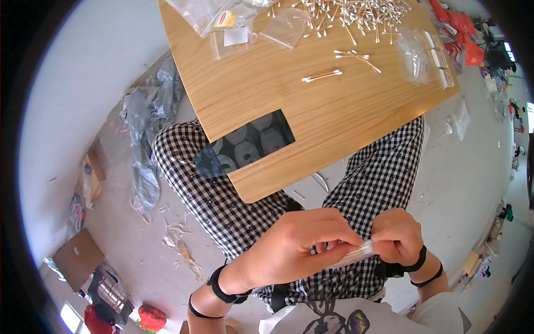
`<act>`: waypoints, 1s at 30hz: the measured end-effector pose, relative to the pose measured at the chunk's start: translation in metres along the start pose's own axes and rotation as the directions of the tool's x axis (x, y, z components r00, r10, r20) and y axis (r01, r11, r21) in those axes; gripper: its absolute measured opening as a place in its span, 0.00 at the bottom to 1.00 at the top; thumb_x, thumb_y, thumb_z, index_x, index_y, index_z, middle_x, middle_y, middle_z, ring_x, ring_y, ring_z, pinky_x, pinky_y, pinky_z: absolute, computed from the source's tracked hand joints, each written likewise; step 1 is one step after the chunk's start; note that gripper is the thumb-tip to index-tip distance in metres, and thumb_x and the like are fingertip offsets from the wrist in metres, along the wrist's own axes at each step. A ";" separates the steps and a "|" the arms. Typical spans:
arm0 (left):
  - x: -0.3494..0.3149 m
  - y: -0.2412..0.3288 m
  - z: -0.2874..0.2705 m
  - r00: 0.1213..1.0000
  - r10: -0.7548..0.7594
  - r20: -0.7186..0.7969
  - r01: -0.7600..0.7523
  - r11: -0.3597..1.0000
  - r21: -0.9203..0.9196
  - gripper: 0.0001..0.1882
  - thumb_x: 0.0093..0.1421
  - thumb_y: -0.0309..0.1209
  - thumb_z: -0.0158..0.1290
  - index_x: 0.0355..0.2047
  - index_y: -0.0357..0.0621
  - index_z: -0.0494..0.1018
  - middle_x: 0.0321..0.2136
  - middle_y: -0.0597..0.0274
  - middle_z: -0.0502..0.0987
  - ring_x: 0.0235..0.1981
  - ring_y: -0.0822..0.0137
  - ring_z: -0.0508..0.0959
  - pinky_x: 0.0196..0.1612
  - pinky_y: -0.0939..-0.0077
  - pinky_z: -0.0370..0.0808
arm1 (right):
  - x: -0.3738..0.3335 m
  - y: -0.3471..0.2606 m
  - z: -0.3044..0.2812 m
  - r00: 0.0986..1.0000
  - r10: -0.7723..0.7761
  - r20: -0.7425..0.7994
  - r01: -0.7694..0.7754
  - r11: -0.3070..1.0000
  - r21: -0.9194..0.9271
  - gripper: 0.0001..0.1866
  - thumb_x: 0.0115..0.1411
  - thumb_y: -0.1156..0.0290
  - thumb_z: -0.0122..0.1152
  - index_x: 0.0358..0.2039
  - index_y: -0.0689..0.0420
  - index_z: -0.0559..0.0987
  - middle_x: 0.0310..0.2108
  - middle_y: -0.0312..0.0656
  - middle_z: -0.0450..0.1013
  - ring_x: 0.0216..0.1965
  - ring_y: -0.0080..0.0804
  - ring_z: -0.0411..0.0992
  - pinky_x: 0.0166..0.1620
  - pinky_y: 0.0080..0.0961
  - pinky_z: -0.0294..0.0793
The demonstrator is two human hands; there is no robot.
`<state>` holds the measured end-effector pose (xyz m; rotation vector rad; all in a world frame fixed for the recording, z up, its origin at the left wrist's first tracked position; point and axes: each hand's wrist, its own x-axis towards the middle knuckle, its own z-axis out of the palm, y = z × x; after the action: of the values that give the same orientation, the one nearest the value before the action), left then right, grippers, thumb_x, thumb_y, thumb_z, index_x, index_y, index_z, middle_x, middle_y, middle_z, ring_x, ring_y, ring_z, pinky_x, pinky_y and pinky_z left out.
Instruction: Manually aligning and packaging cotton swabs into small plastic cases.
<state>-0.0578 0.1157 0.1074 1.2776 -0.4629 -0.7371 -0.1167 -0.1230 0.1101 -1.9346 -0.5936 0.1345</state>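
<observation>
Above my lap, in front of the table, both hands meet at a small clear plastic bag (359, 254) with thin sticks inside, which look like cotton swabs. My left hand (303, 242) pinches the bag between thumb and fingers. Closed on the bag's other end is my right hand (396, 236), its fingers curled. On the wooden table (345, 119) lies a large heap of cotton swabs (361, 14) at the far side. Nearer me are a few crossed swabs (359, 57) and a small group of swabs (322, 76) lying side by side.
Clear plastic bags (283, 29) lie at the table's far left, and another clear bag (414, 58) at its right. Small filled packs (439, 59) line the right edge. A dark hexagon-patterned piece (250, 142) overlaps the near left edge. Grey plastic sheeting (146, 133) covers floor beside the wall.
</observation>
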 end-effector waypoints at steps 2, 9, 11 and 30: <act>-0.004 -0.001 0.005 0.997 0.070 -0.035 -0.068 0.996 0.061 0.13 0.49 0.16 0.61 0.36 0.39 0.81 0.30 0.58 0.80 0.27 0.64 0.79 0.39 0.72 0.79 | -0.003 -0.001 0.007 0.982 0.035 -0.187 -0.054 0.994 -0.099 0.11 0.47 0.74 0.72 0.31 0.54 0.78 0.22 0.37 0.75 0.21 0.34 0.74 0.25 0.26 0.69; -0.013 -0.001 0.013 0.932 0.322 -0.163 -0.222 0.868 0.444 0.14 0.46 0.17 0.62 0.36 0.37 0.80 0.32 0.56 0.80 0.27 0.62 0.79 0.29 0.74 0.76 | 0.007 -0.006 0.005 0.969 0.076 -0.237 -0.120 0.976 -0.180 0.11 0.48 0.76 0.71 0.31 0.55 0.77 0.25 0.37 0.76 0.23 0.34 0.75 0.27 0.26 0.70; -0.013 -0.001 0.014 0.916 0.380 -0.132 -0.241 0.782 0.575 0.15 0.44 0.18 0.63 0.35 0.37 0.79 0.31 0.58 0.79 0.26 0.62 0.79 0.27 0.74 0.76 | 0.012 -0.008 0.005 0.975 0.041 -0.216 -0.093 0.967 -0.236 0.10 0.49 0.77 0.71 0.31 0.57 0.77 0.24 0.37 0.76 0.21 0.33 0.74 0.25 0.24 0.70; 0.012 0.006 -0.010 0.982 0.177 0.070 -0.182 0.767 0.615 0.10 0.43 0.21 0.59 0.28 0.39 0.72 0.24 0.60 0.70 0.22 0.58 0.73 0.25 0.71 0.73 | 0.031 -0.011 0.007 0.979 0.198 -0.038 -0.201 0.977 -0.069 0.04 0.57 0.74 0.65 0.31 0.58 0.78 0.24 0.41 0.76 0.21 0.35 0.75 0.23 0.23 0.70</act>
<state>-0.0415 0.1146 0.1097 1.8160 -0.8740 -0.4287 -0.0961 -0.0996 0.1221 -2.0610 -0.3870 0.2121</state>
